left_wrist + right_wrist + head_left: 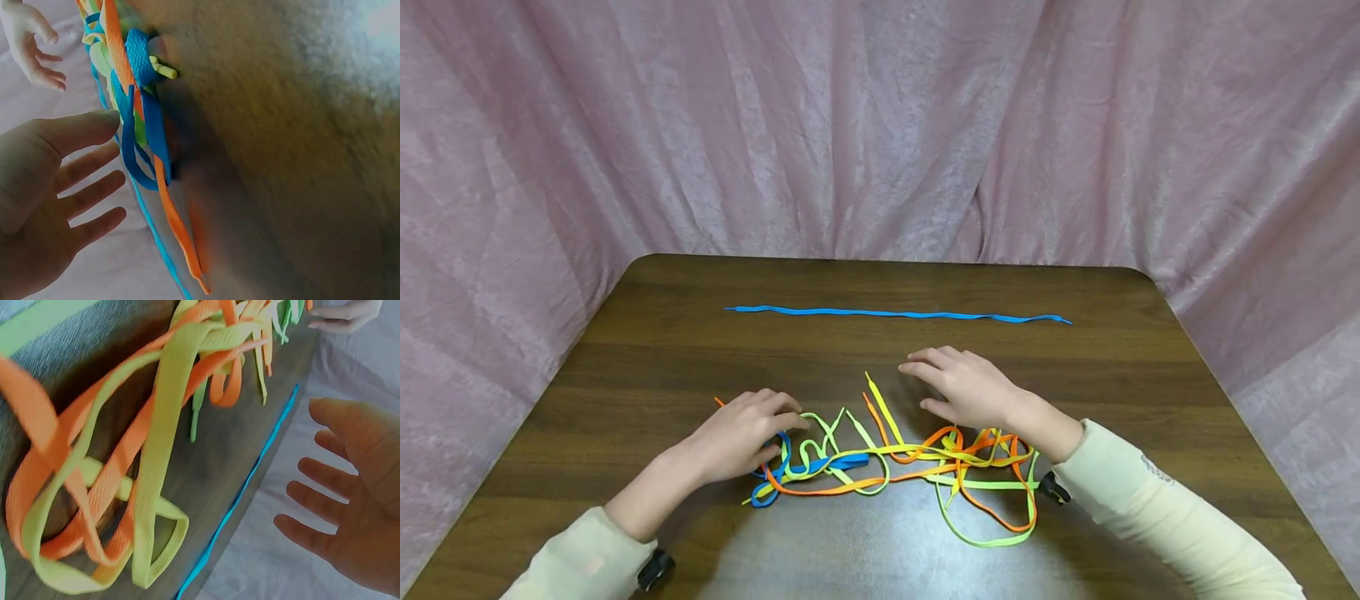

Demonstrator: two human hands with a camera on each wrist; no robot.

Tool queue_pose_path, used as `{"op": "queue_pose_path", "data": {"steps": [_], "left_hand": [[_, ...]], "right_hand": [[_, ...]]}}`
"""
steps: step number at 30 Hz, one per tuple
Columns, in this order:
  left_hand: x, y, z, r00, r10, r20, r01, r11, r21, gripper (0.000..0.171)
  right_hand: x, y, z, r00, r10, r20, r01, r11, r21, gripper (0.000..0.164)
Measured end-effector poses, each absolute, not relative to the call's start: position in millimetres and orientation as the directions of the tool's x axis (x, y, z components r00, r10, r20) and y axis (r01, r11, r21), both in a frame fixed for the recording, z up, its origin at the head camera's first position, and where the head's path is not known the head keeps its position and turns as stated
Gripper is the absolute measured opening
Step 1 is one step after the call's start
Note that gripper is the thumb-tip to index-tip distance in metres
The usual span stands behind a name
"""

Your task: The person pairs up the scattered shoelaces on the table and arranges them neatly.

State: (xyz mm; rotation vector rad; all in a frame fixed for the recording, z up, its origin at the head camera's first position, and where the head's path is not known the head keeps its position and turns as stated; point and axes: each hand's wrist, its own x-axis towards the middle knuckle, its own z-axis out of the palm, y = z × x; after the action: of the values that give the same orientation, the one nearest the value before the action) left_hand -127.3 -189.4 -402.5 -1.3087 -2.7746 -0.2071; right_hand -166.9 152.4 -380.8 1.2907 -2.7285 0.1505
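Observation:
A tangle of flat shoelaces lies across the near middle of the table: an orange shoelace (820, 492), a yellow shoelace (886, 408), a lime-green shoelace (996, 542) and a darker blue shoelace (850, 461). My left hand (745, 433) hovers at the tangle's left end, fingers loosely bent and apart. In the left wrist view its thumb is beside the blue loop (159, 125); whether they touch I cannot tell. My right hand (966, 387) is above the tangle's right part, fingers spread and holding nothing. Farther back, a bright blue shoelace (880, 313) lies nearly straight from left to right.
The brown wooden table (625, 375) has rounded far corners. Pink curtains (880, 125) hang behind it and along both sides. Light reflects off the table's near middle. A dark wrist device (656, 570) sits at the left sleeve, another (1055, 488) at the right.

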Motion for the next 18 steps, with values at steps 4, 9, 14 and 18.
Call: {"op": "queue_pose_path", "data": {"steps": [4,9,14,18], "left_hand": [[-125.9,-188.4,-405.2,-0.621,0.776,0.11,0.784,0.615,0.087,0.035],[-126.3,-187.8,-408.9,-0.609,0.786,0.107,0.793,0.605,0.067,0.024],[-127.5,-186.7,-411.8,-0.596,0.791,0.141,0.802,0.594,0.061,0.021],[-128.2,-185.1,-411.9,-0.598,0.786,0.159,0.801,0.594,0.072,0.02]], "right_hand": [[-162.9,147.6,-382.7,-0.609,-0.778,0.155,-0.791,0.61,-0.044,0.052],[-157.4,140.6,-382.3,-0.588,-0.793,0.159,-0.808,0.586,-0.062,0.051],[-152.3,133.1,-381.1,-0.58,-0.8,0.151,-0.814,0.573,-0.09,0.05],[-148.6,127.4,-381.0,-0.568,-0.809,0.151,-0.823,0.56,-0.094,0.048]]}}
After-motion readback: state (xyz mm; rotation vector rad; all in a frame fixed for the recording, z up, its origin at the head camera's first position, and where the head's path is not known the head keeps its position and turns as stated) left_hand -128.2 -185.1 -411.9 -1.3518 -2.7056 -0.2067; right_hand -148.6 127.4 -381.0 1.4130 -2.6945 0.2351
